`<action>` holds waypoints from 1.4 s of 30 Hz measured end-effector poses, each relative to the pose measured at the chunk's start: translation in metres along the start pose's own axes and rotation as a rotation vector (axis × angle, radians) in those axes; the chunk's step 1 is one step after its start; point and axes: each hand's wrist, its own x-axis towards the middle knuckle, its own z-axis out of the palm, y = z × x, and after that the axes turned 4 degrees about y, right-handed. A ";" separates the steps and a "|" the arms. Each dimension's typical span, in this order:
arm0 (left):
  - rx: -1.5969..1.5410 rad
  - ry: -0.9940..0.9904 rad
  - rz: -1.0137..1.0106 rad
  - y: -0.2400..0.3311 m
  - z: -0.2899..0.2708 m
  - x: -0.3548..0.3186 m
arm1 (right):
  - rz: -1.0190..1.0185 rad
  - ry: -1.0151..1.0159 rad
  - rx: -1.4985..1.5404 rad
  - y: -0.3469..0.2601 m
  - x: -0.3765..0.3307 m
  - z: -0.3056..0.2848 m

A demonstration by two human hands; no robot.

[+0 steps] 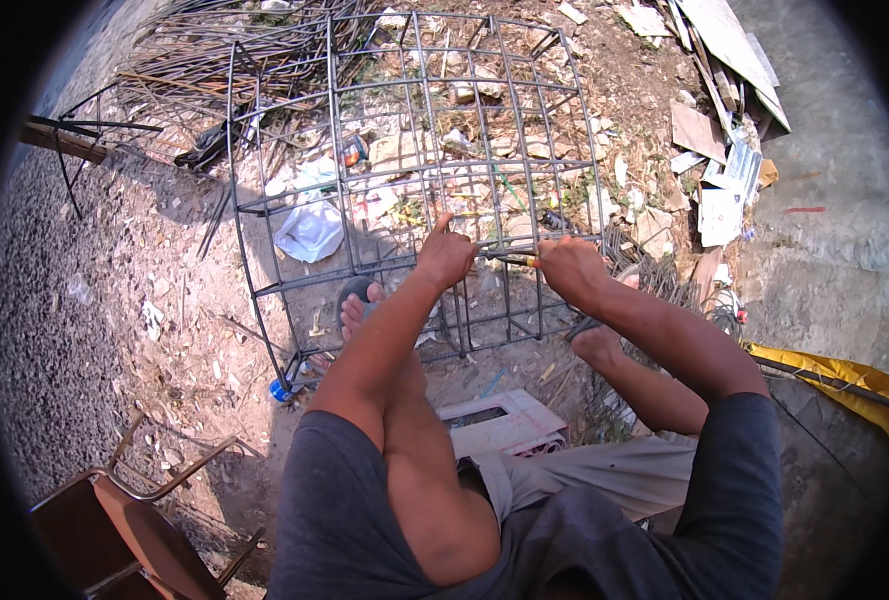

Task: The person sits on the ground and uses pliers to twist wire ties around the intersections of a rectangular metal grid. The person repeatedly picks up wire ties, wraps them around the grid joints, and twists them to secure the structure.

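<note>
Two bare hands met at the frame's centre: your left hand (446, 256) clenched a thin bar of the rebar cage (415, 150), while your right hand (571, 266) gripped a slim yellow-tipped tool (513, 260) against it. One pale hollow block (505, 420) lay below. Beyond, the rusty, box-shaped cage spread upward; one crumpled white bag (310, 228) lay at its left.

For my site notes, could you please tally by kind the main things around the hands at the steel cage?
Rebar cage: 1
Hands on the cage bar: 2, left hand and right hand
White plastic bag: 1
Chair: 1
Concrete block: 1
Yellow sheet: 1
Total: 7
</note>
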 end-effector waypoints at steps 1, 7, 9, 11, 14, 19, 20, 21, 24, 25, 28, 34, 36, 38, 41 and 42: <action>0.008 -0.001 -0.017 -0.001 0.001 0.000 | -0.007 0.014 -0.001 -0.002 -0.003 -0.002; -0.034 0.051 0.002 -0.003 0.005 -0.001 | -0.089 0.077 -0.095 -0.015 -0.012 -0.013; -0.059 0.074 0.013 -0.005 0.008 -0.001 | -0.074 0.011 -0.094 -0.019 -0.009 -0.017; -0.077 0.116 0.034 -0.007 0.012 -0.001 | -0.043 -0.059 -0.057 -0.018 -0.003 -0.018; -0.073 0.104 0.029 -0.008 0.013 -0.002 | -0.063 -0.185 0.256 -0.010 -0.004 -0.030; -0.086 0.080 0.026 -0.006 0.007 -0.001 | 0.501 -0.905 1.442 0.001 -0.014 -0.008; -0.085 0.053 0.019 -0.007 0.007 -0.001 | 0.581 -0.958 1.597 -0.002 -0.018 -0.007; -0.082 0.022 0.016 -0.008 0.007 -0.001 | 0.589 -0.942 1.589 -0.003 -0.022 -0.005; -0.081 0.036 0.026 -0.006 0.006 -0.001 | 0.517 -0.918 1.397 0.004 -0.025 -0.003; -0.078 0.045 0.029 -0.005 0.006 0.000 | 0.399 -0.804 1.157 0.006 -0.020 -0.013; -0.077 0.047 0.013 -0.007 0.005 -0.003 | 0.056 -0.389 0.509 0.009 -0.018 -0.028; -0.104 0.033 -0.033 -0.005 0.002 -0.001 | -0.214 0.206 -0.391 -0.016 -0.017 -0.028; -0.143 0.119 -0.043 -0.005 0.008 -0.002 | -0.104 -0.027 -0.363 -0.034 -0.023 -0.041; -0.124 -0.002 -0.039 -0.003 0.003 0.000 | -0.108 -0.129 -0.023 -0.029 -0.021 -0.040; -0.131 -0.103 -0.051 0.001 -0.008 0.006 | -0.118 -0.241 0.271 -0.028 -0.019 -0.032; -0.141 -0.124 -0.058 0.000 -0.008 0.006 | -0.122 -0.274 0.333 -0.031 -0.019 -0.033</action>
